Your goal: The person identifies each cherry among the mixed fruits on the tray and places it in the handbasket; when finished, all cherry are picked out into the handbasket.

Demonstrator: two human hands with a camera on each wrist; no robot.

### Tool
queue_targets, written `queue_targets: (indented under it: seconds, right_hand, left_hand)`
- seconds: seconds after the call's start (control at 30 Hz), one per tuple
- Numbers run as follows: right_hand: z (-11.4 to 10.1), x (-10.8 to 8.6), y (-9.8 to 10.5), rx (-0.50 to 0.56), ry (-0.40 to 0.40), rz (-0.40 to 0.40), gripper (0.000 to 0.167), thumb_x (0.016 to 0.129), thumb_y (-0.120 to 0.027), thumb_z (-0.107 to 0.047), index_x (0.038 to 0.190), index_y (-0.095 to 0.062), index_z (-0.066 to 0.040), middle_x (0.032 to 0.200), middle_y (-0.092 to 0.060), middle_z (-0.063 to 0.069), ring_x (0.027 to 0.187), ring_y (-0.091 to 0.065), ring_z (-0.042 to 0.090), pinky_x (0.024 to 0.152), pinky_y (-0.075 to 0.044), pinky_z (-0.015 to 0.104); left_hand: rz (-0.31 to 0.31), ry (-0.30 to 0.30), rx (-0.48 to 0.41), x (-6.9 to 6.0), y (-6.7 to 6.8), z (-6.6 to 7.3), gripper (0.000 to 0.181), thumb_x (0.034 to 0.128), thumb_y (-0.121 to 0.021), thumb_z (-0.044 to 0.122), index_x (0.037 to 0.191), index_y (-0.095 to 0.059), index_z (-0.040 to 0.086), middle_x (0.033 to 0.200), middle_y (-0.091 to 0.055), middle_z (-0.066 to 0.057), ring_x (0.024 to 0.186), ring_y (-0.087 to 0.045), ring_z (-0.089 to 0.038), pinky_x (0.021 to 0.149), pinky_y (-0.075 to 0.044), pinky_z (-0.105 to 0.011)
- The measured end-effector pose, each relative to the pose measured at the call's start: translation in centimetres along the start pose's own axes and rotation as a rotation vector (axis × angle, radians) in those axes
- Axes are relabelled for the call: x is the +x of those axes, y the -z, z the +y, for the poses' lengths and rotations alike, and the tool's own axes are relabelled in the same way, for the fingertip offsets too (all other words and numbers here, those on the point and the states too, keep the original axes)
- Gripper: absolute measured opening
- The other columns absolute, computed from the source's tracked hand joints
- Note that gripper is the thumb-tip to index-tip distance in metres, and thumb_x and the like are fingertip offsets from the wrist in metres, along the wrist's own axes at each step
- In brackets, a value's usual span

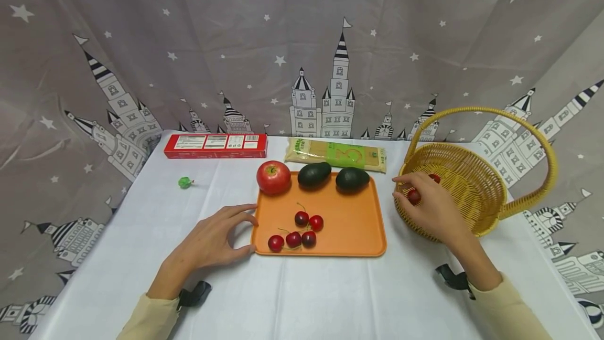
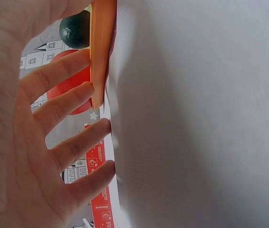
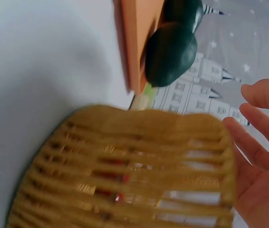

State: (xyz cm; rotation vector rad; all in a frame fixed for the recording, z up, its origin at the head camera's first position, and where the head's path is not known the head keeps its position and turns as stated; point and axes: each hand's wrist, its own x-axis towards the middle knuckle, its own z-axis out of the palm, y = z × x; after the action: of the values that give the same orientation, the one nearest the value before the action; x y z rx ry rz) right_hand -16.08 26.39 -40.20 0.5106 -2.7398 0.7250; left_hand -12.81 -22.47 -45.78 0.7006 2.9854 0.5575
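Note:
On the left edge of the orange tray (image 1: 349,224) rest the fingertips of the left hand (image 1: 212,235), fingers spread. Several cherries (image 1: 293,239) lie at the tray's front left; a red apple (image 1: 273,177) and two avocados (image 1: 352,179) are along its back. The right hand (image 1: 431,206) hovers over the left rim of the wicker basket (image 1: 495,193), fingers relaxed and holding nothing visible. Beneath and beside that hand, cherries (image 1: 414,196) show inside the basket. In the right wrist view, the right hand (image 3: 263,152) has parted fingers beside the basket's wall (image 3: 125,161).
A red box (image 1: 215,146) lies at the back left, with a small green item (image 1: 185,182) in front of it. Behind the tray is a yellow and green packet (image 1: 336,154). The basket's tall handle (image 1: 542,146) arches up at the right. A patterned curtain hangs behind the table.

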Motion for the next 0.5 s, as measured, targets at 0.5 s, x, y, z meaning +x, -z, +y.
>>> queue_targets:
  seconds: [0.5]
  right_hand:
    - [-3.9, 0.6, -2.6, 0.084, 0.108, -0.103, 0.035, 0.095, -0.084, -0.018, 0.127, -0.072, -0.011, 0.12, -0.073, 0.008, 0.091, -0.071, 0.025, 0.075, -0.064, 0.04]
  left_hand:
    - [0.006, 0.008, 0.001, -0.1, 0.0, 0.0, 0.047, 0.0809, -0.089, 0.05, 0.121, -0.071, 0.034, 0.158, -0.058, -0.001, 0.145, -0.055, -0.03, 0.109, -0.053, -0.061]
